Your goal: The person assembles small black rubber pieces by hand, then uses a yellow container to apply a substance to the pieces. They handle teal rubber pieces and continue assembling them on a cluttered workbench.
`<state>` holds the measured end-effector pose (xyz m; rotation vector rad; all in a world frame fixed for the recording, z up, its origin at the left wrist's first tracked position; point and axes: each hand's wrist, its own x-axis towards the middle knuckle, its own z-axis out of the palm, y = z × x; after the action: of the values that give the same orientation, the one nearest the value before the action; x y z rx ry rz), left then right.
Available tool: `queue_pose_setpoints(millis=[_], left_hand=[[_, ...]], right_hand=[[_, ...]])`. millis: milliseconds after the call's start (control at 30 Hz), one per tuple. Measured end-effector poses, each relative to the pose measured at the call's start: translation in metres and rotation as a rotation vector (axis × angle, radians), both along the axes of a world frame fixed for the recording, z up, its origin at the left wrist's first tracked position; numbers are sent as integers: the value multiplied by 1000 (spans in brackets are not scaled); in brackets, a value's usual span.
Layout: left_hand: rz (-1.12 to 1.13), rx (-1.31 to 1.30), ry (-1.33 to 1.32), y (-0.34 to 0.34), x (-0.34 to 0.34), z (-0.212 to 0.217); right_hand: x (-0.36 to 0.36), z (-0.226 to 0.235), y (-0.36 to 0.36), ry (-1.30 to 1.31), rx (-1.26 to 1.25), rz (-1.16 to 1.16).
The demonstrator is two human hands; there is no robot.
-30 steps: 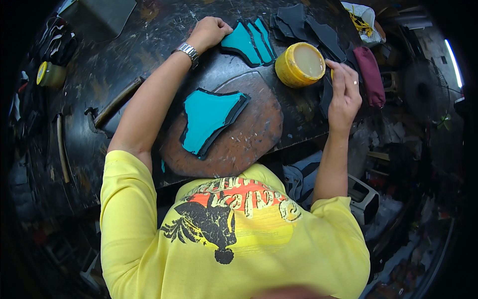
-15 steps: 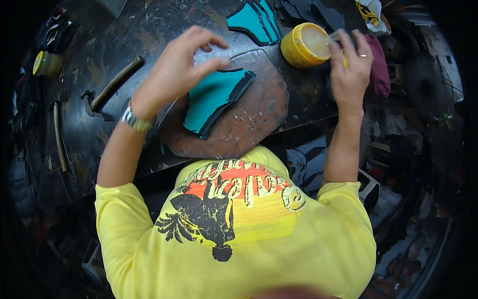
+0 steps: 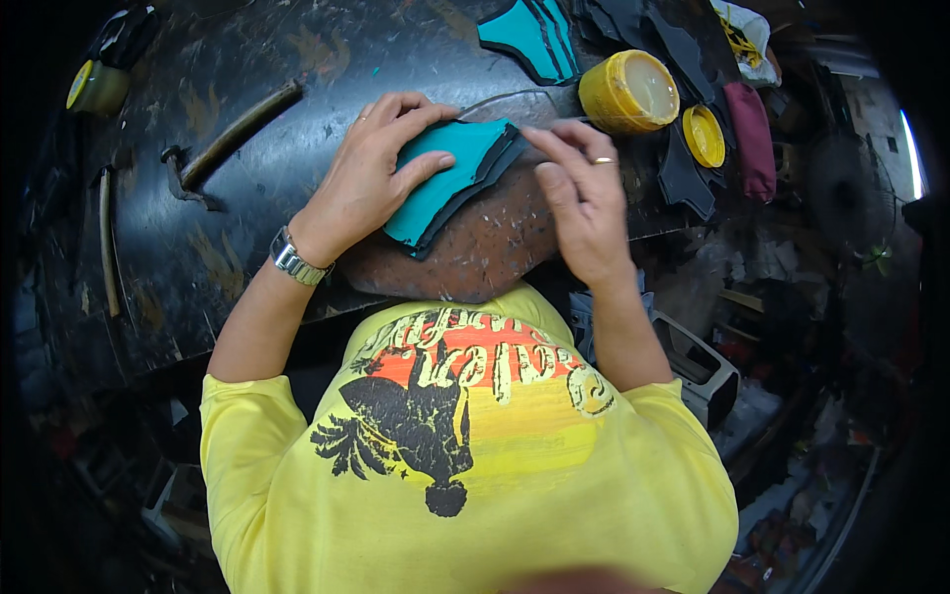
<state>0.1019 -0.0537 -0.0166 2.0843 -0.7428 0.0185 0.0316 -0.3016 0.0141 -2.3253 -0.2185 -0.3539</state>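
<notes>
My left hand point(image 3: 381, 163) grips a stack of cut teal pieces with black edges point(image 3: 460, 148), its thumb lying on top and its fingers along the far edge. The stack lies on a worn reddish-brown board point(image 3: 485, 247) at the table's near edge. Beside the stack's right tip is my right hand point(image 3: 589, 203), thumb and fingers bent together. A thin greyish line shows behind those fingers, but what they hold is unclear. Just beyond stands an uncapped yellow jar point(image 3: 628, 94) with pale contents, leaning in the view.
A yellow lid point(image 3: 704, 136) lies on black cut pieces point(image 3: 683, 178), near a maroon item point(image 3: 750, 144). More teal pieces point(image 3: 529, 40) lie at the back. On the left are a wooden-handled hammer point(image 3: 233, 139), another handled tool point(image 3: 109, 243) and a lidded jar point(image 3: 99, 89).
My left hand has come down onto the teal stack and grips it. My right hand has moved left, from the yellow jar to the stack's right tip, uncovering the lid.
</notes>
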Motion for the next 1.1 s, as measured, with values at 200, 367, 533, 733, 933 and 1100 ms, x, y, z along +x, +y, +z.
queue_pose_setpoints(millis=[200, 367, 533, 733, 933, 1100], left_hand=[[0, 51, 7, 1, 1, -1], [-3, 44, 9, 1, 2, -3], [3, 34, 3, 1, 2, -3], [6, 72, 8, 0, 3, 0], [-5, 54, 37, 0, 5, 3], [0, 75, -60, -2, 13, 9]], right_hand=[[10, -37, 17, 97, -284, 6], [-4, -35, 17, 76, -310, 69], [-29, -30, 25, 95, -378, 169], [-12, -28, 12, 10, -45, 189], [-5, -37, 18, 62, -348, 80], [-29, -24, 28, 55, -343, 246]])
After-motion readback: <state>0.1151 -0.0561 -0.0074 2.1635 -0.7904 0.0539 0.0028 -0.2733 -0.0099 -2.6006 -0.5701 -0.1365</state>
